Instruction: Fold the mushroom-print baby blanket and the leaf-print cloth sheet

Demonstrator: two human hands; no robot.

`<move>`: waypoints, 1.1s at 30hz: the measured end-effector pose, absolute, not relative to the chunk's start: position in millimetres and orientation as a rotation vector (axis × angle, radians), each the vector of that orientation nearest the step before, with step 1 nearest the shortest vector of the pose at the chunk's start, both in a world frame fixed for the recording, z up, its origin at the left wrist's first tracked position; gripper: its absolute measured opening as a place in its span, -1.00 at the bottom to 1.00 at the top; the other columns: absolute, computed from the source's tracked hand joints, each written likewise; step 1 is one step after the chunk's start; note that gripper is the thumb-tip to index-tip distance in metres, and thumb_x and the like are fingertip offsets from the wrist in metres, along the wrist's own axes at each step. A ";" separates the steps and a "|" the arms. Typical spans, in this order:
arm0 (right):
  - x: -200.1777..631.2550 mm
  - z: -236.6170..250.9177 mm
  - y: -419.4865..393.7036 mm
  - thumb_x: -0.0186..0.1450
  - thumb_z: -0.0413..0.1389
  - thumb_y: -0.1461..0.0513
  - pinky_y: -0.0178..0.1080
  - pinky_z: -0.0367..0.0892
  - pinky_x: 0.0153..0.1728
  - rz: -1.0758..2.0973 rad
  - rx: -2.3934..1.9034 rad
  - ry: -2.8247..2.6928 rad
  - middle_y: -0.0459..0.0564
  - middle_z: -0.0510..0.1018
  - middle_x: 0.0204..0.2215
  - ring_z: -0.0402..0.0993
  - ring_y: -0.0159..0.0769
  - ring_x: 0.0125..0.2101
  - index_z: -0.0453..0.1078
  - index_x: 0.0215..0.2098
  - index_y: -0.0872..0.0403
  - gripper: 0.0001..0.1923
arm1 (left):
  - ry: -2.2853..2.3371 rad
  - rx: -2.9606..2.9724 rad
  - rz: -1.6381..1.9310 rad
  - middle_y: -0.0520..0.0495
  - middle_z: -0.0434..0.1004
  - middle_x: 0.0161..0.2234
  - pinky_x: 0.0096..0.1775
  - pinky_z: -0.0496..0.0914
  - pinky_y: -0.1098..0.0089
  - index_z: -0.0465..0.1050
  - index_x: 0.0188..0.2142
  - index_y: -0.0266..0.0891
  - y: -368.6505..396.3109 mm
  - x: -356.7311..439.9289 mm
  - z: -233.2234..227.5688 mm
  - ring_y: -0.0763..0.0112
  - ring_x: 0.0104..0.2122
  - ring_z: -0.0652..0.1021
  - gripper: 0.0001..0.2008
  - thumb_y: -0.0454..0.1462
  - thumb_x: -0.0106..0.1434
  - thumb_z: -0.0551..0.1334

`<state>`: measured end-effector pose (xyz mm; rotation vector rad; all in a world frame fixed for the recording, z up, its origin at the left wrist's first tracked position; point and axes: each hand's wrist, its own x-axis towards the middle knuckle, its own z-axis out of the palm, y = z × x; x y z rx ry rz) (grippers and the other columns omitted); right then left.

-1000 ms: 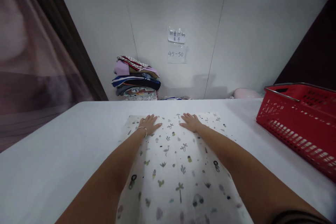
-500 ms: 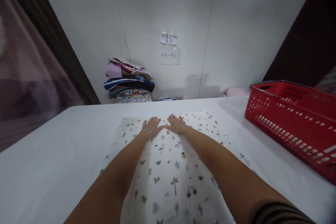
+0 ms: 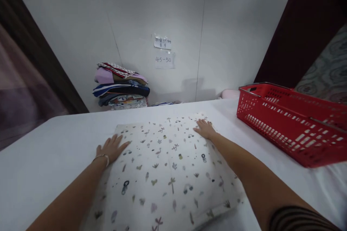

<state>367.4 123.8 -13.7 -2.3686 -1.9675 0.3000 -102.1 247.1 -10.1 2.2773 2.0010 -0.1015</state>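
Observation:
A white cloth printed with small plants and flamingos lies flat on the white table. My left hand, with a thin bracelet on the wrist, rests palm down on the cloth's left edge, fingers spread. Near the cloth's far right corner, my right hand presses flat, fingers apart. Neither hand grips anything. Both forearms stretch over the cloth.
A red plastic basket with a metal handle stands on the table at the right. A stack of folded clothes sits against the white wall behind the table. Two paper notes are stuck on the wall.
My hands were together at the middle of the cloth's far edge and have slid apart, the left toward the left edge, the right toward the far right corner. The view has shifted right.

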 end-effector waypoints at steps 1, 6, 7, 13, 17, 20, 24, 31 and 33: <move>365.8 -10.9 123.2 0.29 -0.32 -0.14 0.04 -0.34 0.18 0.314 -2.371 -1.965 0.04 -0.20 0.30 -0.36 -0.11 0.27 -0.14 0.29 0.08 -0.26 | 2.003 2.271 -0.106 -0.03 -0.29 0.31 0.14 -0.07 -0.12 -0.10 0.27 -0.11 246.3 -100.7 -8.6 0.04 0.26 -0.10 -0.28 0.12 0.19 -0.17; 380.1 2.3 84.2 0.33 -0.25 -0.05 -0.06 -0.21 0.20 0.254 -2.264 -1.751 0.07 -0.06 0.28 -0.23 -0.18 0.26 -0.03 0.26 0.12 -0.35 | 2.009 2.335 -0.167 -0.10 -0.35 0.31 0.15 -0.08 -0.10 -0.12 0.28 -0.18 227.8 -89.7 4.4 0.08 0.26 -0.13 -0.27 0.11 0.20 -0.17; 387.5 3.2 67.1 0.33 -0.23 -0.03 -0.10 -0.12 0.18 0.252 -2.256 -1.643 0.07 0.01 0.26 -0.13 -0.19 0.25 0.01 0.25 0.11 -0.38 | 1.984 2.385 -0.171 -0.09 -0.35 0.31 0.16 -0.09 -0.08 -0.13 0.28 -0.18 219.8 -85.7 6.0 0.10 0.27 -0.14 -0.28 0.09 0.21 -0.17; 415.2 7.0 -50.5 0.26 -0.06 0.16 -0.21 0.29 -0.11 0.411 -2.358 -1.216 0.07 0.53 -0.13 0.44 -0.19 -0.13 0.34 0.05 0.12 -0.57 | 1.562 2.701 -0.096 -0.07 -0.24 0.30 0.20 -0.12 0.05 0.00 0.25 -0.18 141.5 -13.9 12.7 0.16 0.27 -0.12 -0.36 0.02 0.23 -0.09; 407.7 11.6 -102.6 0.18 0.03 0.22 -0.28 0.31 -0.21 0.457 -2.365 -1.205 0.03 0.58 -0.30 0.48 -0.22 -0.24 0.49 -0.19 0.10 -0.71 | 1.086 2.777 -0.062 -0.05 -0.23 0.30 0.21 -0.17 0.07 0.06 0.23 -0.14 72.2 68.8 21.5 0.19 0.27 -0.12 -0.37 0.05 0.23 -0.08; 399.8 10.3 -128.1 0.18 -0.01 0.25 -0.33 0.32 -0.40 0.543 -2.349 -1.211 -0.02 0.56 -0.52 0.48 -0.31 -0.47 0.50 -0.39 0.12 -0.77 | 0.794 2.753 -0.036 -0.07 -0.20 0.30 0.21 -0.15 0.07 0.09 0.21 -0.13 25.6 129.8 23.4 0.18 0.27 -0.09 -0.39 0.04 0.23 -0.03; 393.0 2.6 -151.0 0.20 -0.04 0.21 -0.39 0.22 -0.64 0.790 -2.234 -1.104 -0.09 0.42 -0.71 0.33 -0.42 -0.72 0.42 -0.47 0.14 -0.76 | 0.615 2.725 0.110 -0.15 0.09 0.22 0.18 0.03 0.17 0.23 0.11 -0.18 -15.7 200.6 19.0 0.19 0.19 0.13 -0.49 -0.04 0.23 0.02; 387.1 3.1 -160.0 0.21 -0.04 0.13 -0.37 0.14 -0.56 0.646 -2.253 -1.245 -0.04 0.46 -0.60 0.36 -0.39 -0.59 0.40 -0.44 0.11 -0.74 | 0.861 2.561 0.068 -0.23 0.42 -0.08 -0.03 0.27 0.31 0.42 -0.14 -0.27 -29.8 279.4 18.8 0.27 -0.10 0.44 -0.68 -0.19 0.22 0.02; 384.2 3.7 -160.1 0.20 -0.02 0.15 -0.35 0.11 -0.50 0.489 -2.296 -1.340 0.01 0.51 -0.48 0.39 -0.34 -0.47 0.39 -0.44 0.10 -0.77 | 0.936 2.536 0.031 -0.22 0.48 -0.18 -0.11 0.31 0.30 0.45 -0.26 -0.27 -27.6 290.6 19.7 0.25 -0.17 0.48 -0.69 -0.15 0.21 0.02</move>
